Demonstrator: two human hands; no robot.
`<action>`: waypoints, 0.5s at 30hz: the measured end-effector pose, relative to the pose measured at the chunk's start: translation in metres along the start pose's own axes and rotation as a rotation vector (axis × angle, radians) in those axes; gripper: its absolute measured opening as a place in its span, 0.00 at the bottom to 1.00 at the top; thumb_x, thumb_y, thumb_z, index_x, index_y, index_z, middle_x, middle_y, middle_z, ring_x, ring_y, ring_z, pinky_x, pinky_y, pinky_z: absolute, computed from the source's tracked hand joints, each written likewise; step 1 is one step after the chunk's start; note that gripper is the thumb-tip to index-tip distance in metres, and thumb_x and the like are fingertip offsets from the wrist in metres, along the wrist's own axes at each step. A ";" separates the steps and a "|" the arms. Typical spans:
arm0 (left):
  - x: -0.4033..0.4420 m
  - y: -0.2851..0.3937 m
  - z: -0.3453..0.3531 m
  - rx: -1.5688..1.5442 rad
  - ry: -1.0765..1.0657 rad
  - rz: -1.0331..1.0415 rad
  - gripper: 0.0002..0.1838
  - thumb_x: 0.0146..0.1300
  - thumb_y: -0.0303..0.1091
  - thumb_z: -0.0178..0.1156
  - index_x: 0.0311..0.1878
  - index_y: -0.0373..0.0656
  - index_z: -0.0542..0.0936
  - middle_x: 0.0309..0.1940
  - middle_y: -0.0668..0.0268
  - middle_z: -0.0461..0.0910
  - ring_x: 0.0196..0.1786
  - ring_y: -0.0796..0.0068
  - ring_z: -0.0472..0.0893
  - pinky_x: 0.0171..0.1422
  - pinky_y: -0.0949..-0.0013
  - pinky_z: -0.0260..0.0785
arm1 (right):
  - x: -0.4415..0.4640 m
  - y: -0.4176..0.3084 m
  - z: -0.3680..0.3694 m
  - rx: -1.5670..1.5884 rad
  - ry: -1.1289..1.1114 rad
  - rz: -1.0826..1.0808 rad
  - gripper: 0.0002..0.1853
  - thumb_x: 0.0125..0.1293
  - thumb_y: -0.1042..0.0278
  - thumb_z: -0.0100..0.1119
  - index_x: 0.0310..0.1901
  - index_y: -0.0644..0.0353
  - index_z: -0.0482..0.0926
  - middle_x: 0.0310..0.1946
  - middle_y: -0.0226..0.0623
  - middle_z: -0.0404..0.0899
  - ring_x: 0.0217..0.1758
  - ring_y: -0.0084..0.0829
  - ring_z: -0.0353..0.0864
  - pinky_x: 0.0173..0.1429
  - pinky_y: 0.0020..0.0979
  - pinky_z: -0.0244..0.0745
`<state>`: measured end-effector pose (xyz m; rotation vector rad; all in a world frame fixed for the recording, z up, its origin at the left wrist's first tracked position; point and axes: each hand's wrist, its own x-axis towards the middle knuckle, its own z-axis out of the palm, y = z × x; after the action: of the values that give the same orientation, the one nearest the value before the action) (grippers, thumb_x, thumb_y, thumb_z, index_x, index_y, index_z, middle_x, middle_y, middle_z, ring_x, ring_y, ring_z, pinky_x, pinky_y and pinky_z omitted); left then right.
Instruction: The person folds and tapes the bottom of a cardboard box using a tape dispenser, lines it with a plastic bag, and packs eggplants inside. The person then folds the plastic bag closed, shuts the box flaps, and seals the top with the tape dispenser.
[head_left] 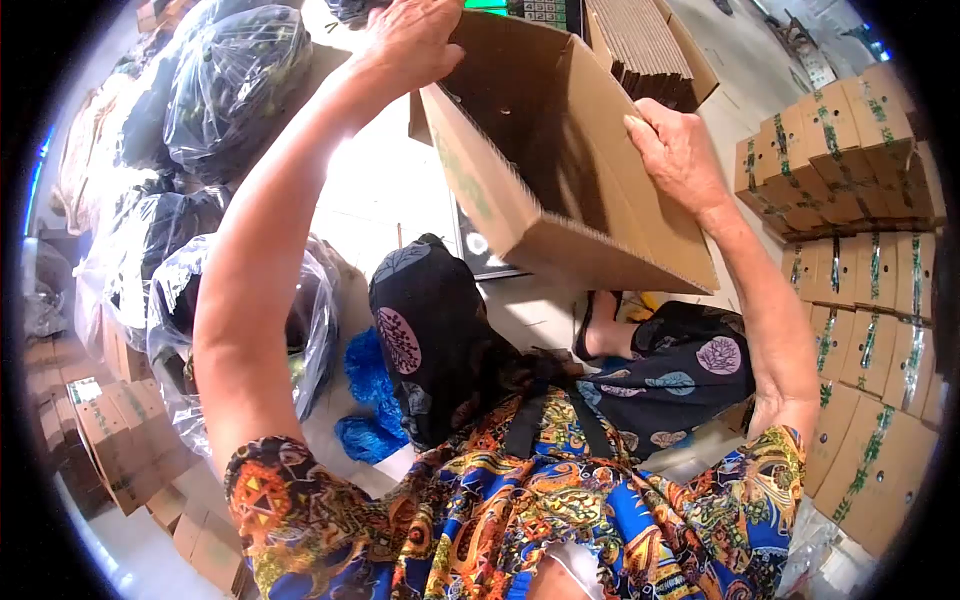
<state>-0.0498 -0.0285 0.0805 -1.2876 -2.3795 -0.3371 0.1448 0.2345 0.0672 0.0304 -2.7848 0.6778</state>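
An open cardboard box (600,225) is held up, tilted, in front of my knees, its inside showing and partly in shadow. At its far left corner is my left hand (412,42), fingers bent over the top edge, fingertips partly hidden. My right hand (680,155) grips the right wall of the box, with the thumb on the edge. Below the box, a dark flat object (488,262) with a white patch lies on the pale floor.
Clear plastic bags (235,85) with dark contents are piled at the left. Taped cartons (860,290) are stacked at the right. Flattened cardboard (640,45) stands in a box beyond. Blue netting (372,400) lies beside my left knee. More cartons (130,430) sit at lower left.
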 end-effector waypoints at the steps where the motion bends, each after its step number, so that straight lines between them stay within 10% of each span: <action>1: 0.003 -0.004 0.003 0.131 -0.020 0.051 0.24 0.55 0.32 0.65 0.56 0.44 0.73 0.46 0.55 0.75 0.54 0.52 0.76 0.59 0.53 0.69 | 0.003 0.002 -0.001 -0.042 -0.014 -0.036 0.15 0.70 0.60 0.53 0.30 0.62 0.71 0.22 0.53 0.74 0.25 0.53 0.77 0.32 0.46 0.71; 6: 0.004 -0.021 -0.011 -0.249 -0.320 -0.014 0.14 0.55 0.34 0.61 0.44 0.43 0.79 0.30 0.56 0.80 0.35 0.59 0.81 0.44 0.61 0.74 | 0.021 0.013 -0.012 -0.104 0.005 -0.237 0.11 0.71 0.66 0.54 0.33 0.63 0.70 0.22 0.53 0.71 0.27 0.57 0.73 0.31 0.46 0.67; 15: -0.027 0.041 -0.041 -0.605 -0.773 -0.343 0.24 0.59 0.52 0.68 0.31 0.35 0.79 0.19 0.62 0.79 0.21 0.76 0.81 0.23 0.71 0.77 | 0.068 -0.005 0.031 -0.306 -0.010 -0.228 0.10 0.71 0.60 0.55 0.38 0.57 0.77 0.25 0.44 0.83 0.30 0.44 0.86 0.34 0.43 0.82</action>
<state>0.0077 -0.0426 0.1045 -1.4239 -3.3443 -0.8380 0.0720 0.2189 0.0618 0.2850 -2.8030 0.1947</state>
